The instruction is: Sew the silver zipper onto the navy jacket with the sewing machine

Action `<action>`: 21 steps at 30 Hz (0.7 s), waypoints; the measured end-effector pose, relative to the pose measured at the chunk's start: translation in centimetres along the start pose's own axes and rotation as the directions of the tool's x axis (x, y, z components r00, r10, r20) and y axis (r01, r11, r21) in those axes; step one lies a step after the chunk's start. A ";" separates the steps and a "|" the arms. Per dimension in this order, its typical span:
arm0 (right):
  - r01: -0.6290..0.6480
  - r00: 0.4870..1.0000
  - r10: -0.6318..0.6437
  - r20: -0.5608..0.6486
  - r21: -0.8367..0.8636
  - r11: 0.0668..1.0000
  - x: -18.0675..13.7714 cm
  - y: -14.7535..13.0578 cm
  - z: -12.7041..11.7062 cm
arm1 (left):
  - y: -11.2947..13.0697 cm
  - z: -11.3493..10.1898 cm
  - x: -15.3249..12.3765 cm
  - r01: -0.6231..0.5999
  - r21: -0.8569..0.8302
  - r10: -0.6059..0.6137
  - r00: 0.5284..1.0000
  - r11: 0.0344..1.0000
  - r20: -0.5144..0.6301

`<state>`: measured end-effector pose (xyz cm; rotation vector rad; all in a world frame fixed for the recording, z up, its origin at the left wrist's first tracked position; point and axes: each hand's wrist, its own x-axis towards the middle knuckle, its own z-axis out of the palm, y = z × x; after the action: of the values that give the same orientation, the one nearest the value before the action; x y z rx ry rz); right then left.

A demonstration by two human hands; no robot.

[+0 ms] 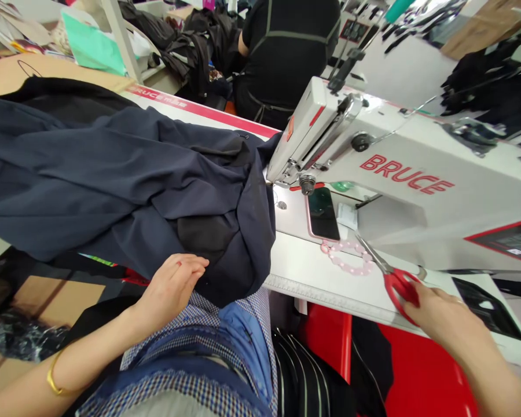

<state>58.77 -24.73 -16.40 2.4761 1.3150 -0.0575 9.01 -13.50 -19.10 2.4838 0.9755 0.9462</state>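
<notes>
Right hand (438,315) closed on the red handles of the scissors (393,278), blades shut or nearly so, tips pointing up-left toward the machine (399,179); scissors lie low over the white table (312,272), near its front edge. Left hand (171,286) flat and open-fingered, grasping nothing, fingertips resting on the hem of the navy cloth (125,185) where it droops off the table edge toward the lap. Cloth is bunched left of the needle end, a darker patch showing in its folds; most of it spreads away to the left. Between scissors and machine: pink bead bracelet (347,260) and a phone (322,214), face up under the arm. A person in black (286,52) sits beyond, back turned. Judged step: scissors being taken up or set down between seams, cloth steadied off the needle. Cannot tell which of the two. If a trim is meant, the next move would need the left hand to pinch and lift the cloth edge, and the blades to open and cross over the bracelet without snagging it.
</notes>
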 end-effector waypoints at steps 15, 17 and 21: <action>0.172 0.940 -0.076 -0.332 0.269 0.948 -12.1 -8.5 1.0 | -1.0 -0.3 1.1 -0.010 0.033 0.010 1.000 0.999 -0.013; 0.349 0.898 -0.237 -0.371 0.269 0.898 -12.9 -12.4 -0.7 | -1.1 -0.4 1.4 -0.020 0.038 0.020 1.000 0.999 0.002; 0.609 0.775 -0.534 -0.339 0.172 0.774 -13.4 -18.4 -2.9 | -1.1 -0.6 1.7 -0.040 0.052 0.039 0.999 0.998 0.034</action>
<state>35.84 -25.07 -16.17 2.2306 2.3029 -0.0475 8.98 -11.48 -18.42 2.5630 0.9562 0.8990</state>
